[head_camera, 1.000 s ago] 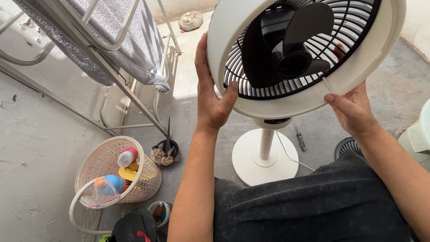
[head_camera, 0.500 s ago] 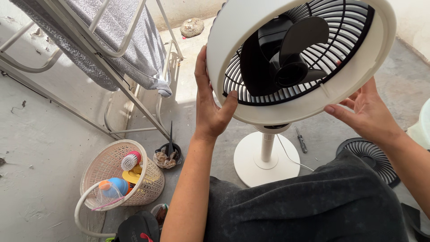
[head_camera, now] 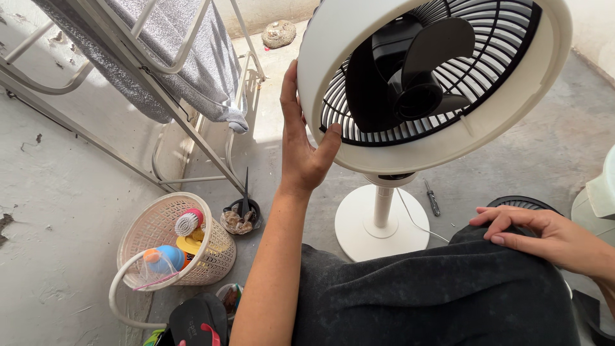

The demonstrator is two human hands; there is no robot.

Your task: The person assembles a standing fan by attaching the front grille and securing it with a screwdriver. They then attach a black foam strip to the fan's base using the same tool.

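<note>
A white pedestal fan (head_camera: 359, 83) with black blades and a black rear grille stands on a round white base (head_camera: 359, 224) on the concrete floor. Its front grille is off, so the blades are exposed. My left hand (head_camera: 301, 150) grips the left side of the fan's white ring, thumb on the inner rim. Lower right, my right hand (head_camera: 544, 237) rests flat on my knee in dark grey cloth, fingers spread and holding nothing.
A screwdriver (head_camera: 433, 198) lies on the floor right of the base, near a black grille (head_camera: 522, 204). At the left sit a cream basket (head_camera: 211, 256) with a brush and bottles, a small black dish (head_camera: 241, 216), and a drying rack with grey cloth (head_camera: 173, 57).
My right hand has let go of the fan's right rim and dropped onto my knee. The left hand keeps its grip on the ring, and the view has shifted slightly.
</note>
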